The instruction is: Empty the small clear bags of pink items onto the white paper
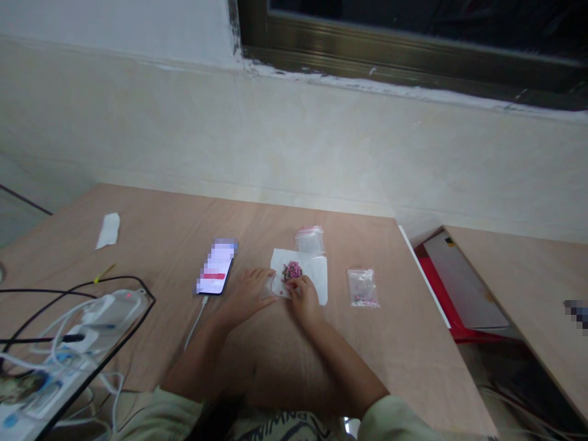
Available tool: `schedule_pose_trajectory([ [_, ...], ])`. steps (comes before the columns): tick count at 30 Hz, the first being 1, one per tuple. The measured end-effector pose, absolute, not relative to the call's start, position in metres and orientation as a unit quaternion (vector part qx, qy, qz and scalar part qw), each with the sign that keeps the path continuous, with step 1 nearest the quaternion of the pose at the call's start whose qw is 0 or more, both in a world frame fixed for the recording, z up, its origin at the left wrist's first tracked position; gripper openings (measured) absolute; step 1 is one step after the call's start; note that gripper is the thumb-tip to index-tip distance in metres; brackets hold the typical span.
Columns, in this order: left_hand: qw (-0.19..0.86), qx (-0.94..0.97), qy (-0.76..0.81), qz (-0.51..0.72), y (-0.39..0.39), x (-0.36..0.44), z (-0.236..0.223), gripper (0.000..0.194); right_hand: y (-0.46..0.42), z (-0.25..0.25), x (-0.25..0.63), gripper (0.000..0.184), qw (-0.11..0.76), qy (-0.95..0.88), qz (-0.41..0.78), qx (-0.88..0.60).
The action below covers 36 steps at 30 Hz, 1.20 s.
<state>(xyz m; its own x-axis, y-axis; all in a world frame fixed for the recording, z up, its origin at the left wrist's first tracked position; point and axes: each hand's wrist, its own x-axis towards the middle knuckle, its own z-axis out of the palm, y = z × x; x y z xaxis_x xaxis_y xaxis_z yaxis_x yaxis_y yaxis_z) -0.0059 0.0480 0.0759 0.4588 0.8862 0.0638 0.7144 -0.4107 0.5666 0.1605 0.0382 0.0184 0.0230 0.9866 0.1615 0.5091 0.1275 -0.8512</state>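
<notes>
A small heap of pink and dark beads point(292, 270) rests on a white sheet of paper point(321, 283). To the left of the heap, my left hand point(248, 295) has its thumb and fingers at the edges of a small clear plastic bag point(268, 284), steadying it beside the paper. My right hand point(305, 299) has its fingertips pinched together at the near edge of the heap; whatever they hold is too small to make out. Behind the paper lies a clear zip bag point(310, 239), partly over its edge. Another zip bag point(362, 288) with small beads inside lies farther right.
A lit phone point(217, 267) on a white charging cable point(196, 321) lies left of my hands. Power strips point(98, 318) and tangled cords crowd the table's left side. A white scrap point(108, 230) lies at the back left. Beyond the table's right edge stands another wooden surface point(528, 269).
</notes>
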Motion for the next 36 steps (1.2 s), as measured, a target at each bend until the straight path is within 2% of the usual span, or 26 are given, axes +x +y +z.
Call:
schedule_pose_trajectory([
  [5,0.238,0.822,0.491,0.161,0.053,-0.002,0.07,0.038,0.039,0.046,0.152,0.01,0.444,-0.629,0.348,-0.535],
  [8,0.237,0.823,0.488,0.166,0.056,-0.004,0.068,0.04,0.036,0.048,0.153,0.011,0.449,-0.622,0.34,-0.543],
  [17,0.235,0.82,0.498,0.157,0.056,-0.008,0.078,0.042,0.027,0.009,0.15,0.014,0.344,-0.655,0.273,-0.615],
  [24,0.233,0.825,0.494,0.149,0.053,-0.005,0.071,0.043,0.033,0.036,0.154,0.009,0.44,-0.612,0.264,-0.602],
  [27,0.232,0.823,0.494,0.158,0.052,-0.002,0.069,0.04,0.033,0.045,0.152,0.01,0.449,-0.62,0.274,-0.581],
  [33,0.235,0.82,0.494,0.167,0.052,-0.003,0.068,0.043,0.028,0.027,0.159,0.012,0.343,-0.589,0.194,-0.706],
  [36,0.232,0.819,0.499,0.159,0.051,-0.003,0.071,0.043,0.029,0.015,0.162,0.011,0.302,-0.606,0.177,-0.714],
])
